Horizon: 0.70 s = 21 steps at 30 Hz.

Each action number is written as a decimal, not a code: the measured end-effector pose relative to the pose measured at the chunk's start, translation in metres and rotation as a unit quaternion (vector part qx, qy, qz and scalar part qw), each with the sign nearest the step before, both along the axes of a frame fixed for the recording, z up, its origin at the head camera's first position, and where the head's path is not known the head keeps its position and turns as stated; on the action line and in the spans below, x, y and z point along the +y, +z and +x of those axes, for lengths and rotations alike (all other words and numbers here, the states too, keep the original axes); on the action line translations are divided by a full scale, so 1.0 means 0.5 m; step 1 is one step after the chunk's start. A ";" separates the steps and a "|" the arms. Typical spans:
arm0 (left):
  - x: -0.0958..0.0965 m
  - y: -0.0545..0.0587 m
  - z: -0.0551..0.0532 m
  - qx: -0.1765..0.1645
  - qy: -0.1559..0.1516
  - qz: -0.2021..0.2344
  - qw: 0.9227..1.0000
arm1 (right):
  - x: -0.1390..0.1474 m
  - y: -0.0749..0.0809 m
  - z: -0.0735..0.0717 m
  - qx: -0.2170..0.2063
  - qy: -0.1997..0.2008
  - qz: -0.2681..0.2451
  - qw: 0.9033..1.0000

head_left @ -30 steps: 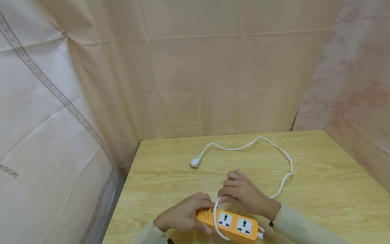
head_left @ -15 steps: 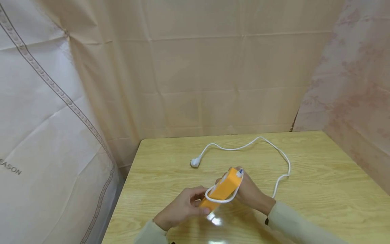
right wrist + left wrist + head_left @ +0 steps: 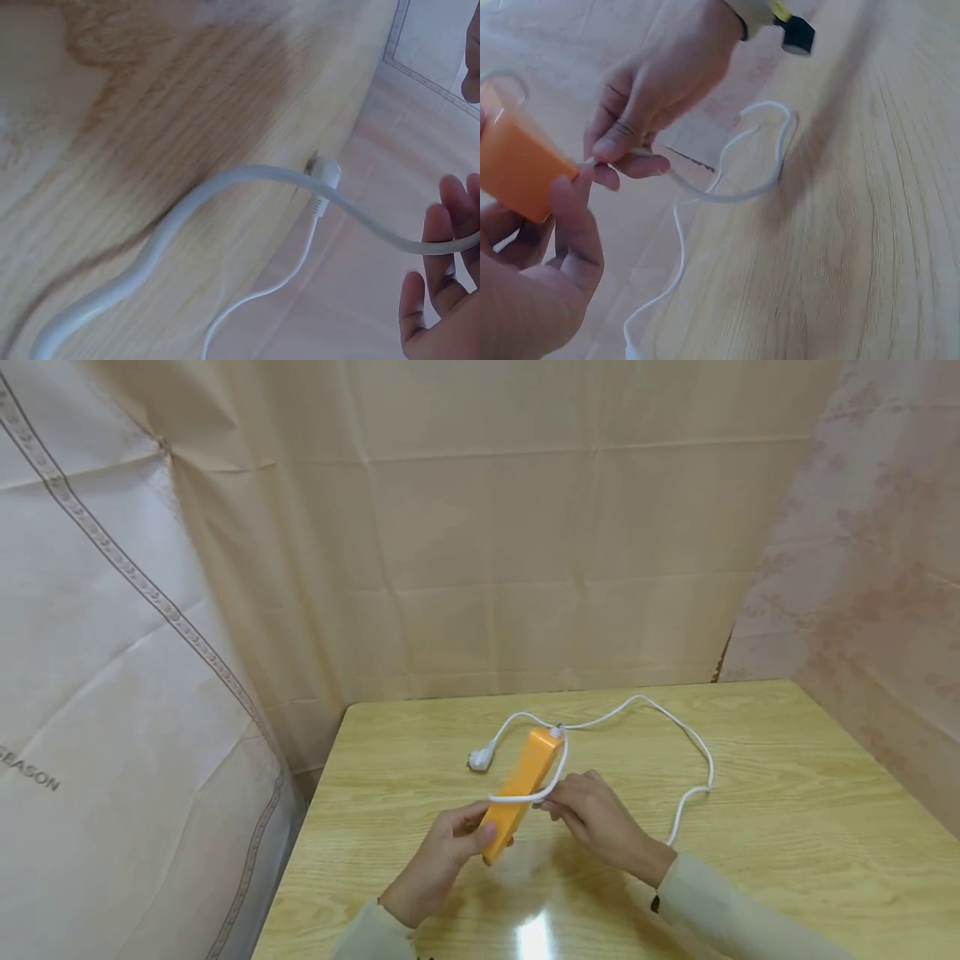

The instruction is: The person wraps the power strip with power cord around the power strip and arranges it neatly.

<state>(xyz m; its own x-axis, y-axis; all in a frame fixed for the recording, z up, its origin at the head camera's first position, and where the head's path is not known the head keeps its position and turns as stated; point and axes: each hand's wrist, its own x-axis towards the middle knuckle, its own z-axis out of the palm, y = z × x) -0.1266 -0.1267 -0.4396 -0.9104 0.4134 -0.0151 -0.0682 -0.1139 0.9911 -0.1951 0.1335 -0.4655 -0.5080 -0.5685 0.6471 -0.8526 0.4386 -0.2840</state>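
My left hand point(image 3: 438, 860) grips the lower end of an orange power strip point(image 3: 534, 760), with the thumb on its near face. The strip is held up at a slant over the table, its cord end pointing away and its sockets out of sight. From that end the white cord point(image 3: 562, 764) bends back and crosses the strip's face near the left fingers. My right hand point(image 3: 603, 827) pinches the cord just right of the strip; in the left wrist view the right thumb and fingers point(image 3: 622, 142) hold it close to the orange casing point(image 3: 525, 165).
The rest of the cord point(image 3: 708, 760) curves over the wood-grain table point(image 3: 787, 860) and ends in a white plug point(image 3: 481, 758) at the back left. Beige sheeting point(image 3: 480, 568) hangs behind the table, and a pale patterned cover point(image 3: 120, 693) stands to the left.
The power strip, earlier lying sockets up on the table, has been lifted and turned so its cord end points away. The right hand has carried the cord across its face.
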 end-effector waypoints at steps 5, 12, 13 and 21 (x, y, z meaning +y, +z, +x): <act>0.003 0.007 -0.006 -0.033 0.068 0.012 0.997 | 0.002 -0.004 0.007 -0.037 -0.003 0.008 0.999; -0.008 0.000 -0.019 -0.034 0.141 -0.001 0.989 | 0.000 -0.006 0.013 -0.042 -0.010 0.043 0.998; -0.013 -0.002 -0.022 -0.027 0.152 -0.011 0.988 | 0.001 -0.006 0.014 -0.041 -0.011 0.044 0.998; -0.037 -0.013 -0.029 -0.074 0.214 0.071 0.972 | 0.013 -0.001 0.025 0.014 0.005 0.043 0.999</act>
<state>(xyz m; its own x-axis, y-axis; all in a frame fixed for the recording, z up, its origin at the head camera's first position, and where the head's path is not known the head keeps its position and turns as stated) -0.1409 -0.1451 -0.4460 -0.9915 0.0058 -0.1300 -0.1258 -0.2979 0.9463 -0.1824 0.1399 -0.4659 -0.4839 -0.6274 0.6101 -0.8645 0.4511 -0.2218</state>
